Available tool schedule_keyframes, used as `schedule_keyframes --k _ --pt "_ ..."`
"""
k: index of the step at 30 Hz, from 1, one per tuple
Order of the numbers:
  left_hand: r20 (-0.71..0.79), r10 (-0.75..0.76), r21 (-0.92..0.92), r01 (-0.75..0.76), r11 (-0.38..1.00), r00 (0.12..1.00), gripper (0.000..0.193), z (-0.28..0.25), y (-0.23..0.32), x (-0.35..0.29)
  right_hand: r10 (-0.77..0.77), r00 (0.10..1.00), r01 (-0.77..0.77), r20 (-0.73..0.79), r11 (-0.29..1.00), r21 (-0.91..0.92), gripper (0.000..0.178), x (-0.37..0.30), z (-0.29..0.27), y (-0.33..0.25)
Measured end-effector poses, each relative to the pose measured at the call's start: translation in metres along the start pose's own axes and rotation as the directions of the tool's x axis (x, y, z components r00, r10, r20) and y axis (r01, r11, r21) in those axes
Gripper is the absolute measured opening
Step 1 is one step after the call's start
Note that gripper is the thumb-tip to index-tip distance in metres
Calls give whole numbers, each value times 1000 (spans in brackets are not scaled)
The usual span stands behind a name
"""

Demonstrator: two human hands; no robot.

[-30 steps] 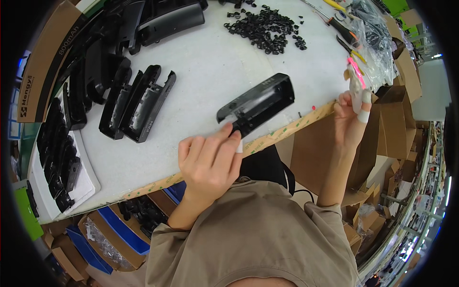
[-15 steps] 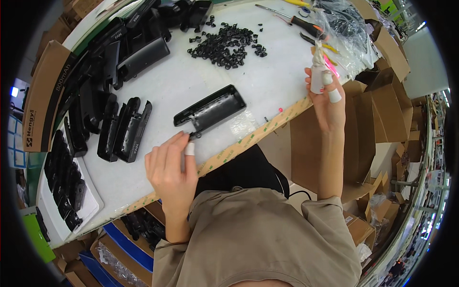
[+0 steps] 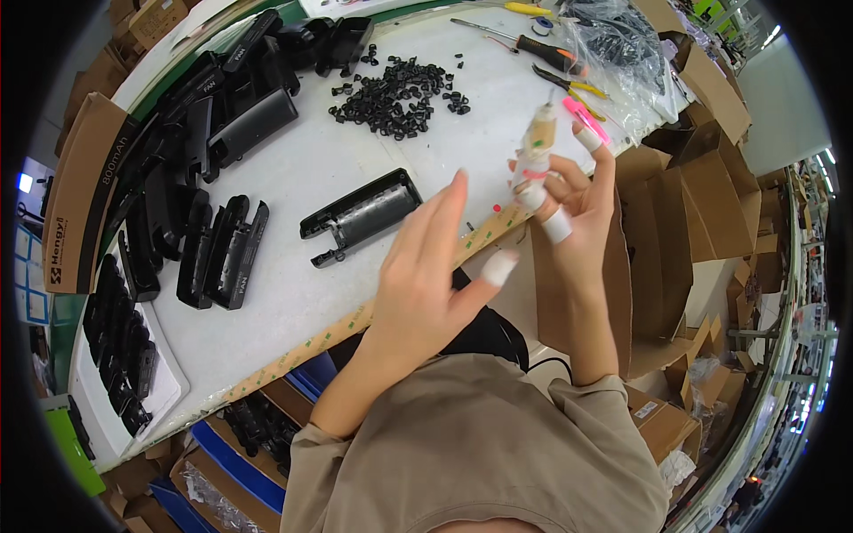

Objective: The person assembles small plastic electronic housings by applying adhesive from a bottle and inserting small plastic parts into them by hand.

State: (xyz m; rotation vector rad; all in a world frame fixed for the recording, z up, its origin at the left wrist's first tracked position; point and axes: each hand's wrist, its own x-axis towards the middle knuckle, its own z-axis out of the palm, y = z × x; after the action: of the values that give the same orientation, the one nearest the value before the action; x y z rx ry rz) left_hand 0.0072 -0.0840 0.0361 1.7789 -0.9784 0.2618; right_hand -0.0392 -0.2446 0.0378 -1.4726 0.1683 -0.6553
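Observation:
In my right hand (image 3: 573, 200) is a small whitish glue bottle (image 3: 536, 158) with a taped neck and a thin needle tip pointing up and away. White wraps cover several of this hand's fingertips. My left hand (image 3: 428, 271) is over the table's near edge, fingers stretched out and thumb apart, holding nothing; its thumb also has a white wrap. Just left of it, a black plastic half-shell (image 3: 362, 218) lies hollow side up on the white table, untouched. Farther back is a heap of tiny black parts (image 3: 400, 98).
Many black shells (image 3: 253, 124) are piled at the left, some in a white tray (image 3: 169, 373). A screwdriver (image 3: 542, 51), yellow-handled pliers (image 3: 569, 84), a pink marker (image 3: 586, 120) and a plastic bag (image 3: 613, 44) lie at the back right. Open cardboard boxes (image 3: 662, 266) stand right of the table.
My left hand has left the half-shell's near end and moved right, its fingers spreading. My right hand has brought the bottle leftward and nearer, turning it. The view has shifted slightly.

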Motion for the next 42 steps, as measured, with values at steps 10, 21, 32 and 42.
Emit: schedule_keyframes --k 10,21,32,42 --pt "169 -146 -192 178 965 975 31 45 2 39 -187 978 210 96 876 -434 74 -16 -28 -1" --pt "90 -48 68 42 997 995 40 63 -20 25 -346 935 168 77 240 -956 25 88 -111 44" --pt "176 37 173 -67 983 984 38 59 -18 23 -339 941 86 13 201 -976 23 50 -119 29" --pt "161 138 227 -172 959 977 40 60 -19 24 101 985 -105 -143 994 -22 29 -14 -112 35"
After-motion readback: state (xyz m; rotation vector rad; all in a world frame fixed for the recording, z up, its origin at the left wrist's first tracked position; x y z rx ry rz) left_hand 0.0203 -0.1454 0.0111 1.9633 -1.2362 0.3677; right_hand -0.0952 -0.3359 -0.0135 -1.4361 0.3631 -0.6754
